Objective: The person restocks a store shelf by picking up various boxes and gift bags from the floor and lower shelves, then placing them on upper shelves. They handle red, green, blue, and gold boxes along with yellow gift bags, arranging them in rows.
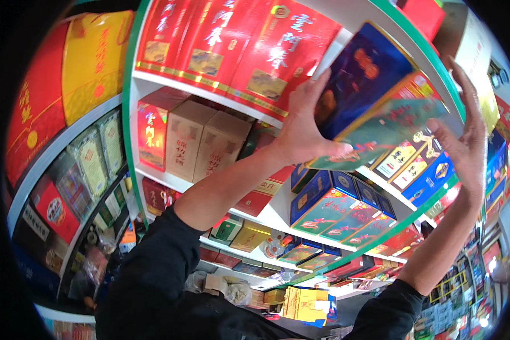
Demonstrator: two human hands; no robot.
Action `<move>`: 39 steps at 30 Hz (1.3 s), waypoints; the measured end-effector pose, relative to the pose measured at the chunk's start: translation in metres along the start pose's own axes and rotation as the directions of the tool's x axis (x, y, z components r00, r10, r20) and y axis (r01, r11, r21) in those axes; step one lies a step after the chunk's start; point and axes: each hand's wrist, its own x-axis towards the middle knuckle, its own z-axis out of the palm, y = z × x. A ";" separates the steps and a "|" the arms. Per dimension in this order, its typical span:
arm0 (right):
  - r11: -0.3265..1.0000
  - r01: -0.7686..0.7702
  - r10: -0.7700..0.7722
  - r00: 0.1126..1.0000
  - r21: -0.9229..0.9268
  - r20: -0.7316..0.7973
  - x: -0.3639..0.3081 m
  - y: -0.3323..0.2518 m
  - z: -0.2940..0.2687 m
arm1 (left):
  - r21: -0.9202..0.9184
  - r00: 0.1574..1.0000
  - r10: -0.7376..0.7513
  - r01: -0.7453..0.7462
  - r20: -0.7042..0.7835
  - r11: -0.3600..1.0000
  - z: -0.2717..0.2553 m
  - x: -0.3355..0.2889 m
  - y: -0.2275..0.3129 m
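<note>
A tall gift box [368, 76], dark blue on one face and green with red flowers on another, is held tilted in front of the shelves. My left hand [303, 122] grips its left side, with the thumb across the lower part and the fingers along the blue face. At the box's right, my right hand [469, 136] has its fingers stretched up and spread. Its thumb is close to the box's green end; whether it touches I cannot tell. Below stands a row of similar blue and green boxes [323, 211] on a lower shelf.
White shelves with a green curved edge [129, 113] surround the boxes. Large red boxes [272, 56] fill the upper shelf, with plain brown boxes [182, 144] beneath. Red and yellow gift bags [95, 65] stand at the left. A yellow bag [304, 306] sits low down.
</note>
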 end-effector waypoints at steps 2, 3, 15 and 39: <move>0.992 -0.088 0.088 0.996 0.087 0.003 -0.028 0.001 0.002 | 0.048 0.996 -0.094 0.094 -0.004 0.994 0.007 0.004 -0.001; 0.994 -0.085 0.086 0.996 0.074 -0.016 -0.041 0.003 0.002 | 0.089 0.995 -0.104 0.104 -0.006 0.991 0.013 0.004 0.001; 0.879 -0.424 0.460 0.873 0.217 -0.161 -0.219 -0.001 -0.007 | 0.073 0.993 -0.100 0.104 -0.062 0.992 0.047 0.038 -0.028; 0.242 -0.963 0.917 0.268 0.121 0.296 -0.554 -0.050 0.104 | 0.353 0.818 -0.569 0.557 -0.079 0.752 0.079 0.040 -0.063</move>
